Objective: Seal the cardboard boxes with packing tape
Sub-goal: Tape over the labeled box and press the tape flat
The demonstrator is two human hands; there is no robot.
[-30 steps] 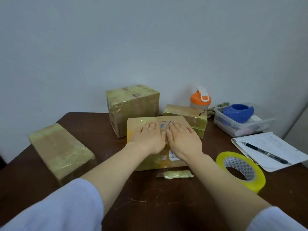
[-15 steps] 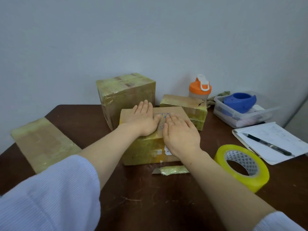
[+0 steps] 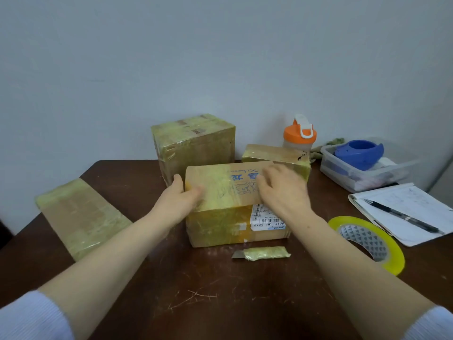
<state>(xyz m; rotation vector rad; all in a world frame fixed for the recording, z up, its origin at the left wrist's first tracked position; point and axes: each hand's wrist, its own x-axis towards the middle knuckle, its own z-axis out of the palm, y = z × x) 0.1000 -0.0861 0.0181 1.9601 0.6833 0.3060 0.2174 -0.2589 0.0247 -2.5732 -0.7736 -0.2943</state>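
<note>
Left of the tape roll (image 3: 394,256), the cardboard box (image 3: 220,192) sits taped; both have parted from centre: left grip (image 3: 179,204) clasps its side, right grip (image 3: 282,190) presses flat, fingers straight; smoothing appears nearly done

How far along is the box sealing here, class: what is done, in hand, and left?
Done: the tall box, the flat box and the small box look taped. In hand: the left hand grips the left edge of the middle box, and the right hand lies on its taped top. Left: its hidden sides cannot be judged; the tape roll lies unused beside it.
</note>
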